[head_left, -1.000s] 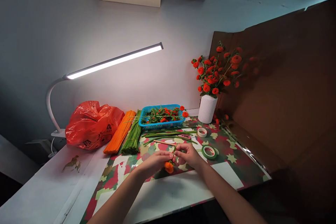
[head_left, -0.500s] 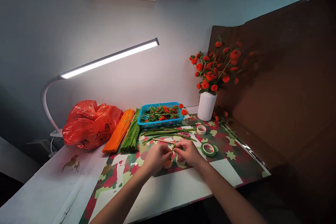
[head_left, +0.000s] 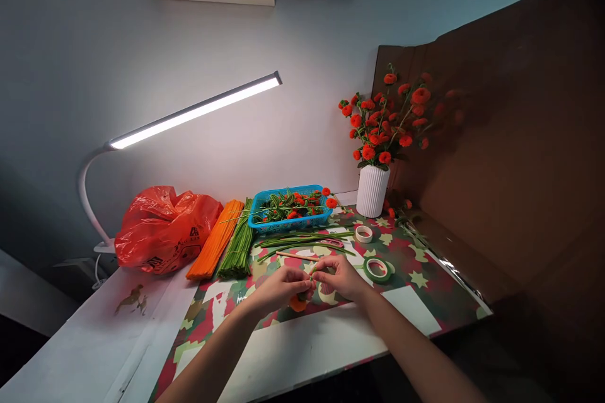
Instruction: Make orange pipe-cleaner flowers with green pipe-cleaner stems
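My left hand (head_left: 286,286) is closed in a pinch around the green part of a small orange pipe-cleaner flower (head_left: 297,304), whose head hangs below the fingers. My right hand (head_left: 339,277) meets it fingertip to fingertip, pinching a short green piece (head_left: 312,269) at the flower's stem end. The fingers partly hide where the two join. Just beyond the hands lie a thin wooden stick (head_left: 295,256) and several green pipe-cleaner stems (head_left: 288,241). To the right of my right hand is a roll of green tape (head_left: 377,270).
A blue basket (head_left: 290,225) of red flowers and leaves stands behind. Left of it are green (head_left: 237,252) and orange (head_left: 215,240) pipe-cleaner bundles and a red plastic bag (head_left: 163,233). White tape (head_left: 363,234), a white vase (head_left: 373,192) and cardboard (head_left: 486,138) are right; a lamp (head_left: 198,111) hangs above.
My left hand has turned and shifted slightly down, and more of the orange flower head shows beneath it. Both hands still meet at the green piece. The view has tilted slightly.
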Demonstrator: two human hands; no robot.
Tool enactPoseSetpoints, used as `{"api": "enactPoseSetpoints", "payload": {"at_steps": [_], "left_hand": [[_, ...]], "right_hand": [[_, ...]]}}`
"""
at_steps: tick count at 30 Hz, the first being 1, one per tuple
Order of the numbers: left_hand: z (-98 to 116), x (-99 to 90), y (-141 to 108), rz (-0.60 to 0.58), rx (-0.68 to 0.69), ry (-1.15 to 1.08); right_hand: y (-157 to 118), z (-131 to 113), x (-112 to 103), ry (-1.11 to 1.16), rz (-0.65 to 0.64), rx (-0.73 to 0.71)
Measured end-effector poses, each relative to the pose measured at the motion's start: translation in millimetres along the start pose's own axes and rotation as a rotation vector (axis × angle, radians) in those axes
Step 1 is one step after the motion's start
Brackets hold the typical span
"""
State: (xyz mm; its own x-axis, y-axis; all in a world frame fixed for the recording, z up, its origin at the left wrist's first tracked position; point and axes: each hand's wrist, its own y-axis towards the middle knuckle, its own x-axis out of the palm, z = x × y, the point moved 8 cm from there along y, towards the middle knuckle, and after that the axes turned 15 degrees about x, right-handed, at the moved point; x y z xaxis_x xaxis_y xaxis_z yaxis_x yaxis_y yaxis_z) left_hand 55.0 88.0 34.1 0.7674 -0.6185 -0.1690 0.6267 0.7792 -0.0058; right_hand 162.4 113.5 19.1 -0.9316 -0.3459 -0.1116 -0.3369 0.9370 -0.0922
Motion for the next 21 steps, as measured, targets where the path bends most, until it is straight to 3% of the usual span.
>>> {"api": "enactPoseSetpoints", "payload": {"at_steps": [4, 8, 12, 15, 17, 21], "left_hand": [[-8.6, -4.1, 0.5, 0.004, -0.022, -0.029], [-14.8, -9.9, 3.6, 0.065, -0.033, 0.071], [0.4, -18.9, 4.3, 0.240, 0.051, 0.389], [15.0, -19.6, 3.5, 0.271, 0.130, 0.624], [12.2, -19.3, 3.4, 0.232, 0.112, 0.576], [-3.8, -11.9, 1.7, 0.085, 0.033, 0.169]], "right_hand": [[0.7, 1.7, 0.9, 0.014, -0.014, 0.026], [0.5, -1.4, -3.1, -0.034, 0.056, -0.011], [0.4, -4.3, -7.9, -0.114, 0.122, -0.046], [0.1, -6.5, -10.5, -0.163, 0.138, -0.088], [-0.9, -8.3, -10.8, -0.174, 0.132, -0.114], [-4.2, -11.8, -7.6, -0.131, 0.086, -0.122]]}}
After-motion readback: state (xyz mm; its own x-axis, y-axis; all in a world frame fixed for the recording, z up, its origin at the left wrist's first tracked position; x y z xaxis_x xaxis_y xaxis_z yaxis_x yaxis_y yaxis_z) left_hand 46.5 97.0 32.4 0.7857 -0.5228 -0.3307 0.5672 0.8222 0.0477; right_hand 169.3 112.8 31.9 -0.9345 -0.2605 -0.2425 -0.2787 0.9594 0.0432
